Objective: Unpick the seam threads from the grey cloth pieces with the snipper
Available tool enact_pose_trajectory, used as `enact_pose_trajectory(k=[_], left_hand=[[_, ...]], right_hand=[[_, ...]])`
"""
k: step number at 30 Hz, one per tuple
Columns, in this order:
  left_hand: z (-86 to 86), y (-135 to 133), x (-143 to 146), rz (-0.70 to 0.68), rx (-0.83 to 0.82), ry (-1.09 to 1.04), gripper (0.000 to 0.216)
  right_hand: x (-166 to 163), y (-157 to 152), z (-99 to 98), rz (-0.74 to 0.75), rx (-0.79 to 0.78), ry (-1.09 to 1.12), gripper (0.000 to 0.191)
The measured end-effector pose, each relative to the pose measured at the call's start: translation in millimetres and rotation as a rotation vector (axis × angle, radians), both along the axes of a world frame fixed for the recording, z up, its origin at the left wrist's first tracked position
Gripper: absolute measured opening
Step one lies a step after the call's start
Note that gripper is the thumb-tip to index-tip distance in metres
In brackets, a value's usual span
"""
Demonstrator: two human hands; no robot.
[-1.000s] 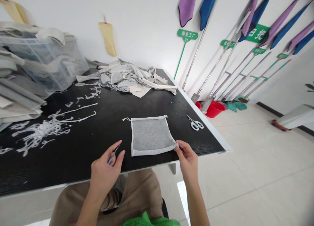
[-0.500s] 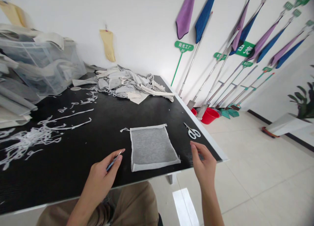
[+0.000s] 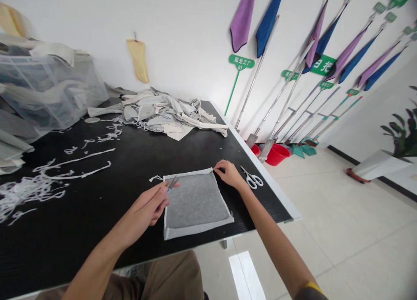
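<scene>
A grey cloth piece with pale edges [image 3: 195,200] lies flat on the black table near its front edge. My left hand [image 3: 153,204] is closed around small thread snips [image 3: 173,183], whose pointed metal blades show above the cloth's upper left part. At the far right corner of the cloth, my right hand [image 3: 228,173] has its fingertips pinched together on the edge. A loose white thread [image 3: 156,178] sticks out from the far left corner. Scissors with white handles [image 3: 252,178] rest on the table just right of my right hand.
A heap of grey and white cloth [image 3: 163,113] lies at the back of the black table [image 3: 130,182]. Tangled white strips [image 3: 29,191] are on the left, below a clear plastic bin [image 3: 55,91]. Mops and red buckets [image 3: 276,154] stand beyond the right edge.
My right hand has moved left and away from me, onto the cloth's far right corner. My left hand has come up and right with the snips, over the cloth's left side.
</scene>
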State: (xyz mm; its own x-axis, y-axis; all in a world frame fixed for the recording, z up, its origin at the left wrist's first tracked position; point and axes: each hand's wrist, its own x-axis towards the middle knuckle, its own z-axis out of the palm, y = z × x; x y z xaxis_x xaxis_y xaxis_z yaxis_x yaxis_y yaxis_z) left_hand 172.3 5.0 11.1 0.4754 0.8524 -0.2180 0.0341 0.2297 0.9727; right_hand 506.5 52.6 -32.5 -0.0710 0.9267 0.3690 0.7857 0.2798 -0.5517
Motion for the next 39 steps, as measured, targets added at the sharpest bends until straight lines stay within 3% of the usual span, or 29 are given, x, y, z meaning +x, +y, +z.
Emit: enact_pose_trajectory(k=[6, 9, 14, 26, 39], left_hand=[[23.7, 24.7, 65.7, -0.207, -0.115, -0.037, 0.048], [17.8, 41.3, 102.1, -0.255, -0.206, -0.044, 0.04], [-5.7, 57.7, 140.4, -0.205, -0.35, -0.102, 0.033], [-30.2, 53.4, 157.1, -0.177, -0.464, -0.309, 0.031], [-31.3, 48.9, 149.4, -0.166, -0.494, -0.392, 0.031]], right_hand=[[7.4, -8.8, -2.0, -0.088, 0.076, 0.124, 0.019], [9.7, -9.3, -0.9, -0.134, 0.121, 0.168, 0.02], [12.9, -8.1, -1.5, -0.137, 0.138, 0.212, 0.019], [11.1, -13.2, 6.0, -0.097, 0.109, 0.255, 0.015], [13.9, -13.7, 9.9, -0.103, 0.106, 0.289, 0.014]])
